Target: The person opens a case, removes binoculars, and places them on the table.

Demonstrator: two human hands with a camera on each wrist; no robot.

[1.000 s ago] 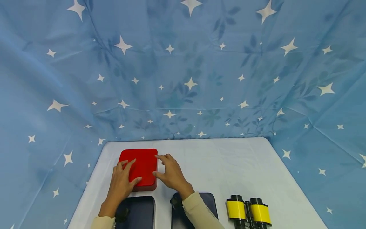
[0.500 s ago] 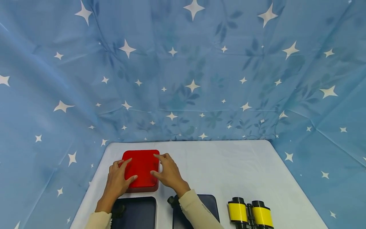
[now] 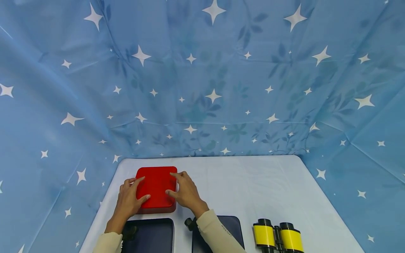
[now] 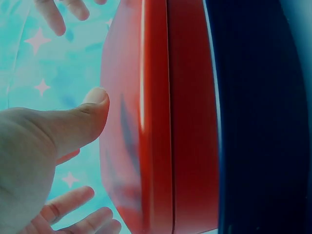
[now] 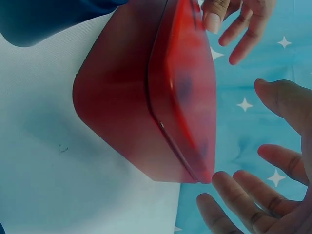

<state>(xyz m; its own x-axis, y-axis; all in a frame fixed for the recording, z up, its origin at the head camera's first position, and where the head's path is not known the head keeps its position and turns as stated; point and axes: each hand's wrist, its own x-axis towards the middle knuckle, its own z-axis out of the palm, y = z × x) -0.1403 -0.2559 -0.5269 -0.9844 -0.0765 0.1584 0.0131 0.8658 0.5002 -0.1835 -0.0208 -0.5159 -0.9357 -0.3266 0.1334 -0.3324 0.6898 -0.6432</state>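
A red rectangular tin [image 3: 155,184] with rounded corners stands at the back left of the white table. Its lid is on; the seam between lid and body shows in both wrist views. My left hand [image 3: 127,199] hovers at the tin's left side, thumb and fingers spread, the thumb over the lid's near part. Over the right side hangs my right hand [image 3: 188,192], its fingers apart and loosely bent. In the right wrist view, the right hand [image 5: 280,195] is clear of the tin [image 5: 131,92]. The left thumb [image 4: 83,119] appears close to the lid; contact cannot be told.
A dark navy tray [image 3: 155,237] lies in front of the tin. A second dark tray [image 3: 232,225] is partly covered by the right sleeve. Yellow and black binoculars [image 3: 278,237] lie at the right. A blue star-patterned cloth [image 3: 202,70] hangs behind the table.
Over the past second the left hand has drawn slightly left across the tin, and the right hand has shifted slightly left too. The tin stays in place; the head view has moved a little.
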